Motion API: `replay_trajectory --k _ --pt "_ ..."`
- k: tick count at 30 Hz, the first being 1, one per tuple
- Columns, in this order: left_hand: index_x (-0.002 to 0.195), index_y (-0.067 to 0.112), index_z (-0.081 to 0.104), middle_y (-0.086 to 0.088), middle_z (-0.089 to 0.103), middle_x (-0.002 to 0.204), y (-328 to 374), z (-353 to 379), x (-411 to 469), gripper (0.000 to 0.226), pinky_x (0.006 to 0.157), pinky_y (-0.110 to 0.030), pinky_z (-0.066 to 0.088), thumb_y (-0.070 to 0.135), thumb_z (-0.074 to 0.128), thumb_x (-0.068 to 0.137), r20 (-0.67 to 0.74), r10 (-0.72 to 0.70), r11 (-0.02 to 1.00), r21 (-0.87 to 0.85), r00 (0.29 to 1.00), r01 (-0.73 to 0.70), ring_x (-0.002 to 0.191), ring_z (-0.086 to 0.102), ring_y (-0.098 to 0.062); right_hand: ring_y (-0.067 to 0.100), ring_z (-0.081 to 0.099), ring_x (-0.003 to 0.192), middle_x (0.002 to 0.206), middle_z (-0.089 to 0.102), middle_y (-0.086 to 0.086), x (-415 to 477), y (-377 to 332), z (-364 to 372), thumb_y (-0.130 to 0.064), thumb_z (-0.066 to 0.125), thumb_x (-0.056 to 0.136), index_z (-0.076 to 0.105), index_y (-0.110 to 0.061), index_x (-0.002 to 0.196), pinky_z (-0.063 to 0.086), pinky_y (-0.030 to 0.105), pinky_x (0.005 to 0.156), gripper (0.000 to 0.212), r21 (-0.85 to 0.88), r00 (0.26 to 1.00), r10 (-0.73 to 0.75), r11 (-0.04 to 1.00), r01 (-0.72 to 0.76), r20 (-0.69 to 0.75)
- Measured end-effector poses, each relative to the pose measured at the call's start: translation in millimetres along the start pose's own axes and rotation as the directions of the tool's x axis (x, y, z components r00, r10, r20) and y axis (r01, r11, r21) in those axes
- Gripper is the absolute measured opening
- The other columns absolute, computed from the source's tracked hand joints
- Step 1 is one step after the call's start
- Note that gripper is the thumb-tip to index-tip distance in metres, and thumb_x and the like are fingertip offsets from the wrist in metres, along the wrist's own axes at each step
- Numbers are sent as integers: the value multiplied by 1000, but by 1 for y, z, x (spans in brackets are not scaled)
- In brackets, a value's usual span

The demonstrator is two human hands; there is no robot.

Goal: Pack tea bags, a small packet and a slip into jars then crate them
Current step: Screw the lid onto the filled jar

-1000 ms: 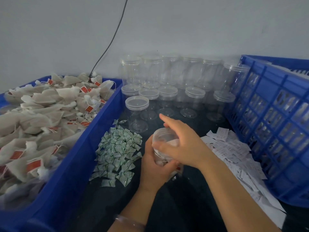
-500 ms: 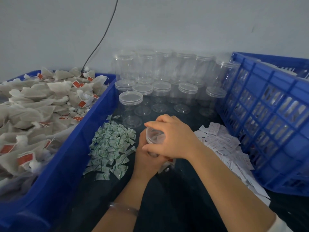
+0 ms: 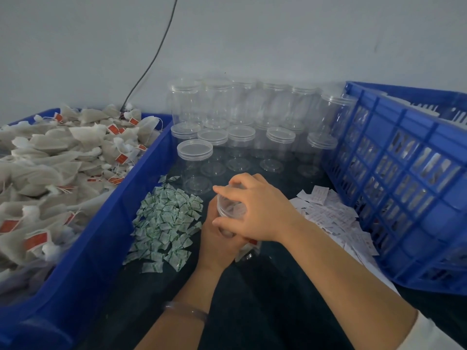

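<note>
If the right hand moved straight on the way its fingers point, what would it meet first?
Probably the nearest empty lidded jar, just beyond the right hand; depth is unclear, so it might pass over the small packets.

Free passage at the near edge of the table [image 3: 265, 299]; jars [image 3: 240, 137] block the far edge, bin [image 3: 101, 236] left, crate [image 3: 404, 185] right.

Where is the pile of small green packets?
In the head view, the packets lie on the table left of centre, between the tea bag bin and the left hand holding a jar.
</note>
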State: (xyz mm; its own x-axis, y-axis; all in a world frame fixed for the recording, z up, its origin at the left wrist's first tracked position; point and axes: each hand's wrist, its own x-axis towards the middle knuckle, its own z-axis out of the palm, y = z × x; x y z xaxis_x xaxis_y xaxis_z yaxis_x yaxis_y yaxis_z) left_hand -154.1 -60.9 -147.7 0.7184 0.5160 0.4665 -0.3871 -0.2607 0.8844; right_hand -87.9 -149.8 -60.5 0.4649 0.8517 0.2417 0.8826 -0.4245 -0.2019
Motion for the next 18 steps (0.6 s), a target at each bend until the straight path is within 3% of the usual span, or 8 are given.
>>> replay_trajectory --k 3,5,7,13,18 --pt "121 27 47 14 65 111 4 1 0 58 83 -12 48 32 70 67 -9 -16 1000 19 1000 16 104 63 -2 13 36 127 140 43 -9 -1 4 -6 -64 63 81 48 -45 140 36 30 96 64 33 999 -44 999 44 23" --pt "120 24 45 29 61 111 5 1 1 57 84 -6 44 37 67 69 10 -4 998 60 1000 3 104 59 8 12 37 124 138 45 -11 2 6 -10 -63 67 78 51 -45 137 37 30 96 63 19 995 -86 996 85 55" --pt "118 23 44 34 59 109 5 1 1 56 82 -5 44 37 66 69 8 -10 998 59 1000 10 103 59 10 10 38 120 134 47 -13 8 4 -12 -63 68 77 52 -46 135 40 32 94 63 21 993 -86 996 84 84" --pt "120 10 50 1 65 109 2 0 0 61 82 -13 49 29 69 65 5 -48 999 -17 999 48 102 64 -5 9 38 121 134 45 -16 1 3 1 -61 66 79 52 -48 135 33 27 88 59 57 1000 1 998 0 -20" --pt "120 10 49 -5 64 110 3 0 1 65 85 -26 52 36 69 64 4 -41 999 17 999 41 103 64 -14 12 39 119 132 46 -16 2 0 2 -63 65 78 51 -48 135 38 29 88 60 53 998 51 997 -50 -22"
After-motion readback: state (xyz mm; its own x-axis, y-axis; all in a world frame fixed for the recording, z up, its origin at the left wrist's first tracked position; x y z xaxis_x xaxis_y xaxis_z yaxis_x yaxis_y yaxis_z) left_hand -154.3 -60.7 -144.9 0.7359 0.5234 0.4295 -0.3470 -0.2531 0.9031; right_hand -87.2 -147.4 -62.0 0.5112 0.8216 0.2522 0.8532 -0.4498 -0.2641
